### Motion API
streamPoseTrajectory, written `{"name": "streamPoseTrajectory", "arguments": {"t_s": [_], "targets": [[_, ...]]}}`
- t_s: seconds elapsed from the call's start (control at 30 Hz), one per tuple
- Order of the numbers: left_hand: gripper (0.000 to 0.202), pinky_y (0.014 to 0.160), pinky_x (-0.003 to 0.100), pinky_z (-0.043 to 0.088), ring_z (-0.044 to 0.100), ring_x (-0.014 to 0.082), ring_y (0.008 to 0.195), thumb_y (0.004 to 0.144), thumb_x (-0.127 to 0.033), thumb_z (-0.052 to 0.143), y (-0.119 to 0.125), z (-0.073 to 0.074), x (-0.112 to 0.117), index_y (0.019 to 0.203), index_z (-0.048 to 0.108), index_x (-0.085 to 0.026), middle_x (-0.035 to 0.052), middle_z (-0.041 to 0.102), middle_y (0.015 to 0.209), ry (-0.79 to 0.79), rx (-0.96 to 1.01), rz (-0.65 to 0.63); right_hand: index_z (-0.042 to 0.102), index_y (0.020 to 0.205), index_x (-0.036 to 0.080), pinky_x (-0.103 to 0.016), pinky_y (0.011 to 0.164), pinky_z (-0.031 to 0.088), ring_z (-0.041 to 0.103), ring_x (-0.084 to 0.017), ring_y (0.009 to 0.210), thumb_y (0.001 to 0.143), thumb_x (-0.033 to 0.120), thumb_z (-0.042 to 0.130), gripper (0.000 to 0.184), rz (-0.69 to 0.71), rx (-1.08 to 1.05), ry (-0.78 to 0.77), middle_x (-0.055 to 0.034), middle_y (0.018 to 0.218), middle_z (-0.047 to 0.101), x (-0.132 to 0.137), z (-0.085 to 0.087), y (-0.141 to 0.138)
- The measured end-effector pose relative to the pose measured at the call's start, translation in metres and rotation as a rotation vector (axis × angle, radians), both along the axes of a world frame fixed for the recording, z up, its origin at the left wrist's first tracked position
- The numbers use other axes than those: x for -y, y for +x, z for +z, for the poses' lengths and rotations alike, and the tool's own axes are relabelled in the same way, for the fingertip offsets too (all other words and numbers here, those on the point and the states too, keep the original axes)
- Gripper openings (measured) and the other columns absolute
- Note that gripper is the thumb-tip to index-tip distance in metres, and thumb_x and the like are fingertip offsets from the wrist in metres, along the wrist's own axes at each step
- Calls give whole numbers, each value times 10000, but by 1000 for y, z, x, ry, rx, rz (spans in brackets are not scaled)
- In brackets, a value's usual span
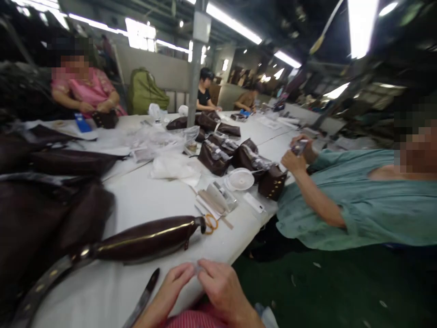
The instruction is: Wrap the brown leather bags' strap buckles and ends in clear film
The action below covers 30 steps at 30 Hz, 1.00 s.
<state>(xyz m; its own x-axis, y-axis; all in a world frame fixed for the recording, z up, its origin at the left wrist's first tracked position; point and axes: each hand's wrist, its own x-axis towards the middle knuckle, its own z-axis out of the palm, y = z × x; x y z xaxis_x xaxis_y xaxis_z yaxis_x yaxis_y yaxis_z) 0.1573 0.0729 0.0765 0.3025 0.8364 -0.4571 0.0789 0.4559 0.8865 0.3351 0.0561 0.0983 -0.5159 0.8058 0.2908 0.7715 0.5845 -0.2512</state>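
My left hand [172, 287] and my right hand [221, 287] meet at the near edge of the white table [136, 200], fingertips pinched together on something small and pale that I cannot make out. Just beyond them lies a long dark brown leather bag [146, 241] with a gold zip, its studded strap [37, 287] trailing to the left. A dark strap end [145, 296] lies beside my left hand. Orange-handled scissors [211, 223] rest at the bag's far tip.
A person in a teal shirt [358, 205] sits at right holding a small object. Brown bags [235, 155], a small white fan [240, 178], plastic wrapping [160, 141] and tools lie mid-table. A pile of dark leather [41, 191] fills the left. Other people sit at the far end.
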Motion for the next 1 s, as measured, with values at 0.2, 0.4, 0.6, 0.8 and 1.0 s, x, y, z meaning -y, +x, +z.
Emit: {"name": "streamPoseTrajectory", "arguments": {"t_s": [0.2,0.4,0.6,0.8,1.0], "targets": [[316,724,286,422,501,168,687,713,-441,638,15,0,0,587,600,-153,-1,553,615,150,53,125,670,929,206,-271,640,453,633,-159,726,960,190,420,253,132,-58,50,-82,1032,707,-11,-3,-1],[231,728,273,414,540,182,731,700,-386,649,25,-1,-1,706,676,-157,21,641,713,106,-13,414,669,915,195,-305,750,507,630,-211,937,911,316,491,216,-17,-486,-274,-111,1091,666,-57,-26,31],[238,661,259,390,527,144,629,636,-376,692,34,-12,3,663,666,-141,12,629,634,-89,25,597,679,826,166,-293,619,495,623,-218,785,746,534,582,389,-219,-712,-1129,-63,783,658,-104,-72,34],[256,542,235,298,409,89,488,582,-375,704,33,-22,13,579,595,-143,-36,524,501,-184,-30,686,680,803,179,-271,617,483,589,-192,797,668,567,646,412,-227,-773,-1378,-43,793,633,-99,-89,-3],[253,551,237,280,396,94,520,578,-351,704,25,-25,12,544,549,-154,-51,485,511,-88,-152,612,595,657,177,-202,514,358,505,-116,642,620,549,715,393,-256,-916,-1406,12,657,553,-102,-79,-3]]}}
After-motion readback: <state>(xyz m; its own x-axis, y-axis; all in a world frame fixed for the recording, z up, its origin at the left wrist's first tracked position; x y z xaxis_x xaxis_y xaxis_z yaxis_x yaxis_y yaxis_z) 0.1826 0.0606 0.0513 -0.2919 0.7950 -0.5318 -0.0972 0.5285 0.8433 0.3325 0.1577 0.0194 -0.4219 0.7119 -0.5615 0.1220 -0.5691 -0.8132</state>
